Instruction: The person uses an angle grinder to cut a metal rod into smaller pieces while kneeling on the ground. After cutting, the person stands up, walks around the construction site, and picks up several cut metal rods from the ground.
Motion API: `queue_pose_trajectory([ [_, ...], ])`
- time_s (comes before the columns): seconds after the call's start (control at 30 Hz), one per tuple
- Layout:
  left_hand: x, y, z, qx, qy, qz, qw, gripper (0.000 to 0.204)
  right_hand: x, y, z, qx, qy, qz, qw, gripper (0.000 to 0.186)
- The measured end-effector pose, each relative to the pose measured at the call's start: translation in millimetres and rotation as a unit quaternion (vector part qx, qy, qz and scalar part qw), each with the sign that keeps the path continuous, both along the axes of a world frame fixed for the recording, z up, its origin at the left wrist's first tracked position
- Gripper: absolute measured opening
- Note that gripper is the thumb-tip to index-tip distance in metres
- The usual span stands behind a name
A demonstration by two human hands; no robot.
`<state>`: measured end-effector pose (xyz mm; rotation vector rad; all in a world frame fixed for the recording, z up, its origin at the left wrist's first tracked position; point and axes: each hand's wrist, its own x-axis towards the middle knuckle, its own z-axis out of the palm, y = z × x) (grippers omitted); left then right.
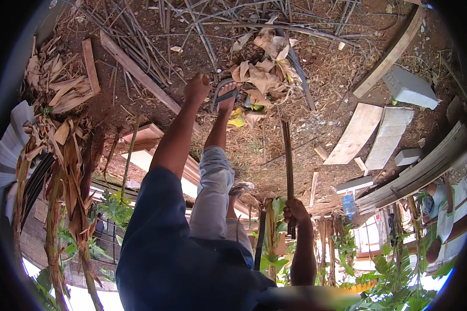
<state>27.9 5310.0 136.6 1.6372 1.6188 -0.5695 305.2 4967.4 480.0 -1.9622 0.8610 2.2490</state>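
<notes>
My right hand (297,212) is wrapped round the lower end of a long, dark stick (287,160). The stick points away from me over the straw-covered ground, and its far end is thin. My left hand (197,89) is closed in a fist at the end of my outstretched arm. Whether anything lies inside that fist cannot be made out. Just right of it, my sandalled foot (226,93) stands beside a heap of dry brown leaves (264,78). A yellow leaf (236,118) lies at the heap's near side.
Thin cut sticks (155,36) lie scattered at the far side. A long plank (140,72) slants across the left. On the right are flat boards (355,133), a grey block (410,87) and a curved-looking beam (420,168). Another person (441,212) is at the far right.
</notes>
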Motion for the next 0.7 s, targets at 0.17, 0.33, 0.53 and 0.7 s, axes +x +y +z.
queue_pose_trajectory([
  [0.17,154,64,-25,0.224,-0.113,-0.224,0.942,0.031,5,21,0,-0.075,0.024,-0.087,0.993,0.012],
  [0.33,194,102,-66,0.23,0.035,-0.326,0.916,0.027,16,3,5,-0.12,-0.04,-0.222,0.967,0.01],
  [0.53,183,108,-67,0.212,0.085,-0.327,0.917,0.026,5,-22,7,-0.12,-0.03,-0.225,0.967,0.007],
  [0.7,181,107,-4,0.051,0.005,-0.463,0.885,0.031,-17,-31,10,-0.107,-0.038,-0.266,0.957,0.01],
])
